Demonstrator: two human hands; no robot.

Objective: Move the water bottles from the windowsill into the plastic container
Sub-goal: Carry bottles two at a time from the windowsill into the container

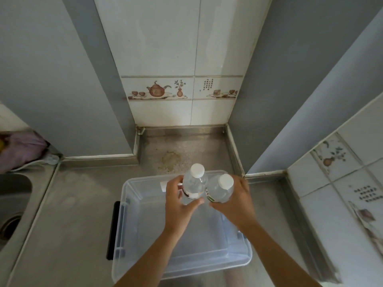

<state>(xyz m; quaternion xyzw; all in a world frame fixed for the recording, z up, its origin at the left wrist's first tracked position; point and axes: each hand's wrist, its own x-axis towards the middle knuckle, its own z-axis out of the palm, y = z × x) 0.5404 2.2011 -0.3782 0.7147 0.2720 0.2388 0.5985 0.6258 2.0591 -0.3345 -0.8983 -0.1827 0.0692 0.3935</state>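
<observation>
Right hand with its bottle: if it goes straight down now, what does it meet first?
Probably the bare floor of the clear plastic container. The right hand holds its water bottle upright above the far end, beside the left hand's bottle. Depth is unclear.

- A stainless steel counter is seen below, stained near the back.
- A sink is set at its left.
- Grey walls flank white tiles, banded with a teapot border.
</observation>
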